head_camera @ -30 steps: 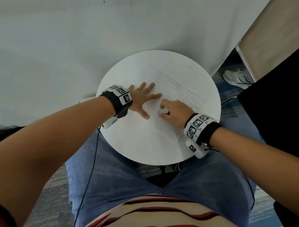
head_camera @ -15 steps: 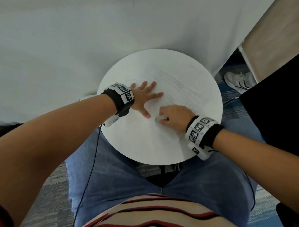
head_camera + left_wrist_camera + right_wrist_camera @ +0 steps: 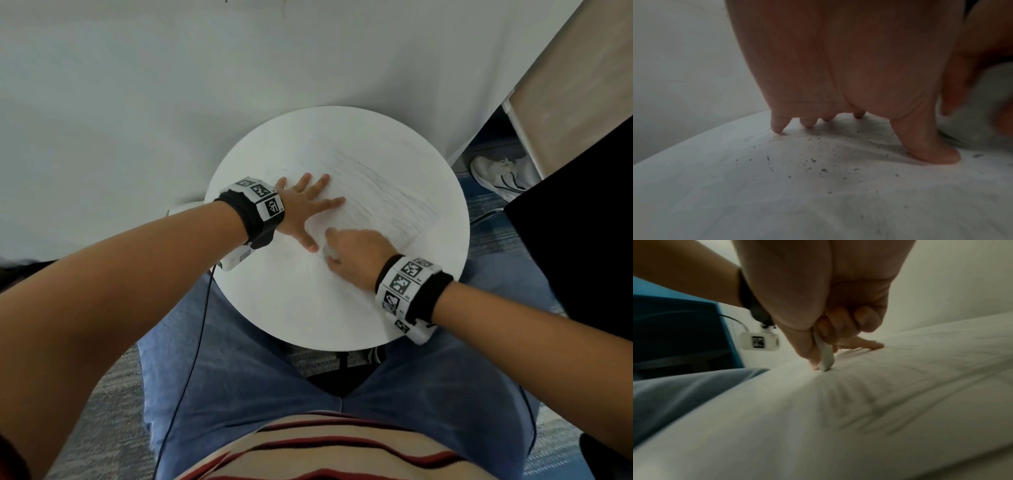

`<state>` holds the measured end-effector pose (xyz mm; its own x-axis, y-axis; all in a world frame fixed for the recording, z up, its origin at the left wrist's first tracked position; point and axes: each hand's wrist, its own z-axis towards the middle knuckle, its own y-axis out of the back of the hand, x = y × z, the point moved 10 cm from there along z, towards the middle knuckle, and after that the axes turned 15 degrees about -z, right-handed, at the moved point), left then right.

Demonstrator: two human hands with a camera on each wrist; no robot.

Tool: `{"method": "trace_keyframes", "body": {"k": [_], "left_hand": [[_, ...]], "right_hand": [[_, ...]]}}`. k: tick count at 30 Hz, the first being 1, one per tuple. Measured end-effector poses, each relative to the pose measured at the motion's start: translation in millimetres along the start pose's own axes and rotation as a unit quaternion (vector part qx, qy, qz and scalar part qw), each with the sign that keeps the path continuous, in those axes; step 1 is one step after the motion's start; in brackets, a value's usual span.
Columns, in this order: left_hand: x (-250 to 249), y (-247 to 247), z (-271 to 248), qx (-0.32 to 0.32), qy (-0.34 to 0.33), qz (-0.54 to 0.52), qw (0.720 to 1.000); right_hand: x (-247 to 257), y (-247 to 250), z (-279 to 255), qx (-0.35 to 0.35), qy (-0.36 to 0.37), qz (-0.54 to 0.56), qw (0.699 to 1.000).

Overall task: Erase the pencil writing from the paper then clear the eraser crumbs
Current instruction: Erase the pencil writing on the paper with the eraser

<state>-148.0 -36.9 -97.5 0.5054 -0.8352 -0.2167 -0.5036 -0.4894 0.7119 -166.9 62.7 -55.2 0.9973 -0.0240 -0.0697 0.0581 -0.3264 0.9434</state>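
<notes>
A white sheet of paper (image 3: 373, 192) with faint pencil lines lies on the round white table (image 3: 294, 308). My left hand (image 3: 305, 209) lies flat on the paper's left part, fingers spread, pressing it down. My right hand (image 3: 356, 257) pinches a white eraser (image 3: 825, 353) between thumb and curled fingers, its tip on the paper just right of my left thumb (image 3: 931, 146). Dark eraser crumbs (image 3: 813, 162) lie scattered on the paper in front of my left palm. In the head view only a sliver of the eraser (image 3: 328, 251) shows.
The table stands against a white wall (image 3: 171, 85), over my lap in blue jeans (image 3: 267, 394). A white shoe (image 3: 500, 178) lies on the floor at the right, next to a dark panel (image 3: 582, 222). A black cable (image 3: 191, 359) hangs from my left wrist.
My right hand with the eraser has slid left and toward me across the paper, ending close to my left thumb. My left hand has stayed flat in place.
</notes>
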Motion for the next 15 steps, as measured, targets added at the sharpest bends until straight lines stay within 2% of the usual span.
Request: {"method": "trace_keyframes", "body": {"k": [2,4,7,11,15], "left_hand": [[0,-1,0,0.004,0.002,0.007,1.000],[-2,-1,0,0.002,0.001,0.005,1.000],[-1,1,0,-0.002,0.002,-0.002,1.000],[-2,-1,1,0.004,0.003,0.004,1.000],[-2,-1,0,0.005,0.001,-0.005,1.000]], "right_hand": [[20,-8,-8,0.036,0.054,0.030,0.997],[5,-2,1,0.024,0.022,0.042,0.999],[-17,8,7,-0.019,-0.038,0.004,0.999],[13,-5,-5,0.032,0.047,0.018,0.998],[-6,9,5,0.001,-0.006,0.011,1.000]]}}
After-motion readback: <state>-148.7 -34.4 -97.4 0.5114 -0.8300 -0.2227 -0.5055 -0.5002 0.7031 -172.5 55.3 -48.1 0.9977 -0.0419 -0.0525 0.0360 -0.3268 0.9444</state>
